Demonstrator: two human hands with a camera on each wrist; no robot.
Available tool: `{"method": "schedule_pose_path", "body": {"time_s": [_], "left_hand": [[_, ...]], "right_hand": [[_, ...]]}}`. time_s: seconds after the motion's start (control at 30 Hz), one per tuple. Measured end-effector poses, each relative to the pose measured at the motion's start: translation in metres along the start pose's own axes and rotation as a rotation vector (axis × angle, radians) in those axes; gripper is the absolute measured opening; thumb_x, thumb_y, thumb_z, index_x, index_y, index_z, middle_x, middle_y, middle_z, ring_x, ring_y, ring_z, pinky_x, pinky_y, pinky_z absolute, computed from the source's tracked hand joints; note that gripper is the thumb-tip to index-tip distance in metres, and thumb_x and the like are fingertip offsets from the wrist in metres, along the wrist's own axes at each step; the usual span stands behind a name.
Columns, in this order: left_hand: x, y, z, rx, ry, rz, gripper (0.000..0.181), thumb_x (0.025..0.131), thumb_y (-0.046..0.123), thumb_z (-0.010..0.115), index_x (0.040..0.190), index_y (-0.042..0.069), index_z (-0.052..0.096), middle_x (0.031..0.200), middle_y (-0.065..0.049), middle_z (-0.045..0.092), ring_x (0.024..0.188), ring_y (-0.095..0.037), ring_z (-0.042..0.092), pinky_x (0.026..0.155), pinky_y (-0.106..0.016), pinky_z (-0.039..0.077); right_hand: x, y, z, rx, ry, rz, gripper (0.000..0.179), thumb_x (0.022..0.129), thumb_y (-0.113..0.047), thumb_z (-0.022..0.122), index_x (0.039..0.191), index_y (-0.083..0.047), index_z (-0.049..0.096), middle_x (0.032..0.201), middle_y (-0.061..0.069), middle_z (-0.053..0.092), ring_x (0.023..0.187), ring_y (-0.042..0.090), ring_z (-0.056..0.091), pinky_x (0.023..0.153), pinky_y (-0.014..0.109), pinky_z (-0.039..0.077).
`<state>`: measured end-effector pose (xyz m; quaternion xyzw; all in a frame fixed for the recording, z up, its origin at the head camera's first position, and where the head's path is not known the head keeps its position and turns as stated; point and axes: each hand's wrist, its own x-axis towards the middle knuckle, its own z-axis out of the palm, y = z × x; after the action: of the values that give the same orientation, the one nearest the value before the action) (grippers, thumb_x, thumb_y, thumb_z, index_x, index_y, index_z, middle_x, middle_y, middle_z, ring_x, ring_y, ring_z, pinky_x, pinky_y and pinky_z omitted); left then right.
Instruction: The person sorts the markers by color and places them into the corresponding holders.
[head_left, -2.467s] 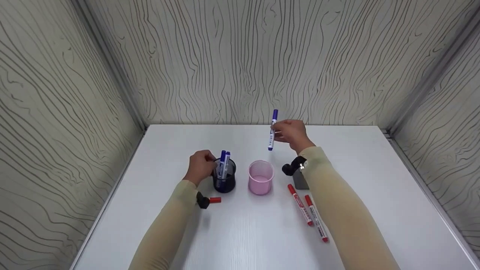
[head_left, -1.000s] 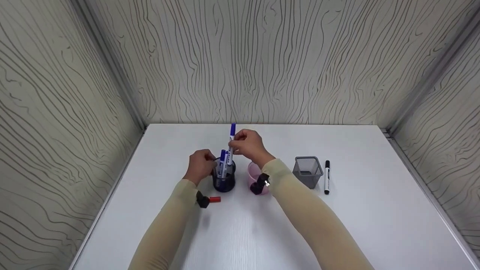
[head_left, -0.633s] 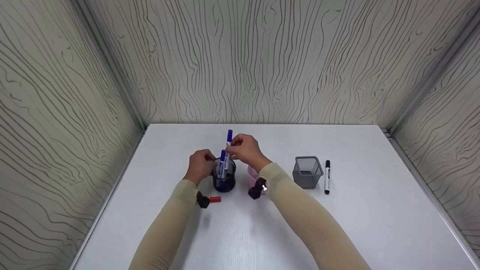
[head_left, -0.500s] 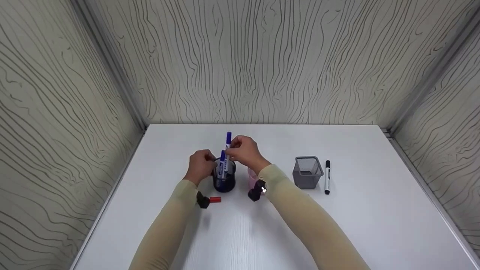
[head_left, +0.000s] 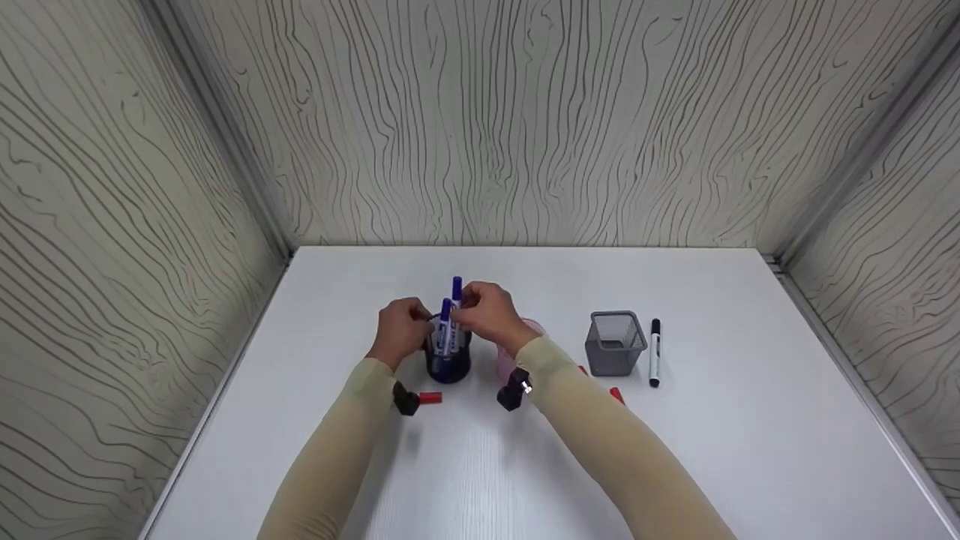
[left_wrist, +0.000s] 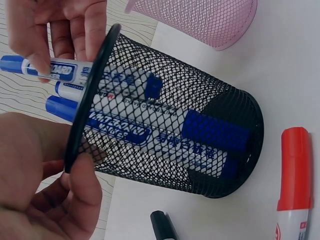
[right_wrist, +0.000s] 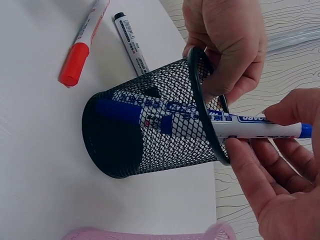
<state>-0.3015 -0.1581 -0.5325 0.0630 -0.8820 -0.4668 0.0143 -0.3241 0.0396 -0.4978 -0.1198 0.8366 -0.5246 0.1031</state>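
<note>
A black round mesh pen cup (head_left: pixel 448 369) stands upright on the white table, and my left hand (head_left: pixel 400 331) pinches its rim between thumb and fingers. My right hand (head_left: pixel 491 315) pinches a blue-capped whiteboard marker (right_wrist: pixel 260 131) near its upper part. The marker's lower end is inside the cup, short of the bottom in the right wrist view. Two more blue markers (left_wrist: pixel 140 132) lean inside the cup, seen through the mesh in the left wrist view.
Right of the black cup is a pink mesh cup (head_left: pixel 507 367), partly behind my right wrist. Farther right stand a grey square mesh holder (head_left: pixel 613 358) and a black marker (head_left: pixel 655 354) lying flat. Red markers (head_left: pixel 617 395) lie mostly under my right sleeve; another red marker (head_left: pixel 431 398) shows beside my left wrist.
My right hand has carried the blue marker leftward from beyond the pink cup and lowered it into the black cup. My left hand has stayed at the rim.
</note>
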Motion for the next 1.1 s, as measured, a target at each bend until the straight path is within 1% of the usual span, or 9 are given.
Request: {"method": "schedule_pose_path", "body": {"time_s": [0.13,0.37,0.57,0.67,0.8,0.9,1.0,1.1], "left_hand": [[-0.001,0.001,0.000,-0.005,-0.002,-0.001,0.008,0.097,-0.003,0.072,0.102,0.001,0.077,0.105,-0.016,0.077,0.083,-0.021,0.072,0.070,-0.031,0.062],[-0.001,0.004,-0.001,-0.005,-0.003,-0.008,0.008,0.097,-0.002,0.073,0.103,0.001,0.078,0.105,-0.016,0.077,0.084,-0.021,0.072,0.071,-0.031,0.063],[-0.001,0.004,0.000,-0.024,0.004,-0.008,0.008,0.096,-0.004,0.074,0.097,0.003,0.075,0.102,-0.014,0.076,0.081,-0.020,0.072,0.069,-0.030,0.063],[-0.001,0.005,0.000,-0.022,0.001,-0.014,0.007,0.097,-0.004,0.074,0.098,0.004,0.075,0.102,-0.013,0.075,0.082,-0.019,0.072,0.069,-0.030,0.062],[-0.002,0.005,0.000,-0.006,-0.006,-0.019,0.007,0.098,-0.002,0.074,0.103,0.001,0.076,0.103,-0.014,0.075,0.084,-0.020,0.072,0.071,-0.030,0.063],[-0.001,0.005,0.000,0.005,-0.010,-0.027,0.008,0.099,-0.001,0.074,0.106,0.000,0.077,0.106,-0.015,0.076,0.085,-0.020,0.072,0.072,-0.031,0.063],[-0.002,0.004,-0.001,0.008,-0.013,-0.031,0.009,0.100,-0.001,0.073,0.108,-0.001,0.077,0.108,-0.016,0.076,0.086,-0.021,0.072,0.072,-0.031,0.063],[-0.003,0.003,-0.001,-0.002,-0.018,-0.023,0.009,0.100,-0.001,0.072,0.108,-0.001,0.077,0.108,-0.016,0.077,0.085,-0.020,0.071,0.072,-0.031,0.063]], "right_hand": [[0.000,0.002,0.000,-0.010,0.005,-0.010,0.019,0.098,-0.013,0.081,0.113,-0.005,0.073,0.112,0.012,0.078,0.097,0.019,0.071,0.085,0.033,0.066],[-0.001,0.001,-0.001,-0.072,0.001,-0.046,0.020,0.097,-0.014,0.081,0.114,-0.005,0.074,0.111,0.010,0.079,0.098,0.019,0.069,0.085,0.034,0.064],[-0.002,0.001,0.000,-0.065,0.010,-0.067,0.019,0.094,-0.011,0.081,0.111,-0.005,0.075,0.104,0.009,0.080,0.089,0.015,0.070,0.076,0.028,0.060],[-0.003,0.001,0.000,-0.061,0.009,-0.066,0.019,0.095,-0.011,0.080,0.112,-0.005,0.075,0.104,0.008,0.079,0.089,0.014,0.069,0.075,0.026,0.059],[-0.003,0.000,-0.005,-0.056,0.049,-0.075,0.021,0.097,-0.013,0.080,0.115,-0.003,0.076,0.106,0.009,0.080,0.089,0.014,0.071,0.077,0.027,0.060],[-0.003,-0.002,-0.012,-0.040,0.098,-0.080,0.017,0.099,-0.014,0.078,0.113,-0.004,0.076,0.104,0.009,0.079,0.087,0.014,0.072,0.078,0.027,0.064],[-0.001,-0.004,-0.022,-0.028,0.130,-0.077,0.012,0.100,-0.014,0.077,0.110,-0.006,0.075,0.100,0.007,0.077,0.082,0.012,0.071,0.075,0.026,0.065],[0.000,-0.006,-0.032,-0.046,0.146,-0.081,0.009,0.101,-0.014,0.077,0.107,-0.007,0.076,0.096,0.004,0.076,0.078,0.010,0.068,0.069,0.023,0.062]]}}
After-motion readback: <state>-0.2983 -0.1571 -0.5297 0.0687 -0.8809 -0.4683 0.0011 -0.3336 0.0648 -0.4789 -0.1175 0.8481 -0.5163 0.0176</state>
